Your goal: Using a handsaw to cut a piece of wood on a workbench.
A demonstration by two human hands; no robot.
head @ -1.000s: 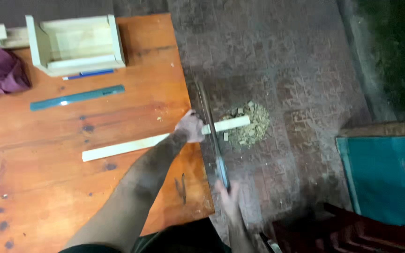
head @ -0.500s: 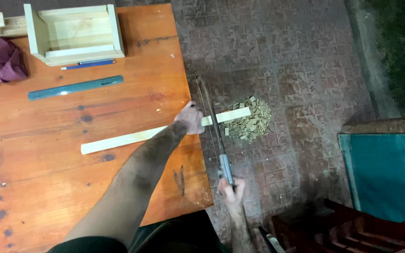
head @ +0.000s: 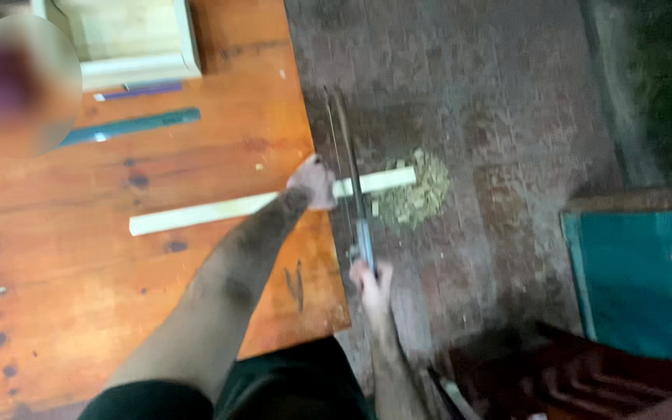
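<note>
A long pale wooden strip [head: 211,211] lies across the orange wooden table [head: 79,280], its right end sticking out past the table's edge. My left hand [head: 314,180] presses the strip down right at that edge. My right hand [head: 370,281] grips the handle of a hacksaw [head: 348,171], whose frame and blade run away from me and cross the overhanging part of the strip just beyond my left hand. A small heap of sawdust [head: 423,187] lies on the floor under the strip's free end.
At the table's far side stand a pale wooden box [head: 138,43], a blue pen [head: 138,91] and a teal ruler [head: 130,127]. A teal panel [head: 635,272] and dark red wooden pieces [head: 585,381] lie on the floor to the right.
The saw has slid forward along its cut while my left hand stays on the strip. The camera has shifted, so the table's far side sits higher in view.
</note>
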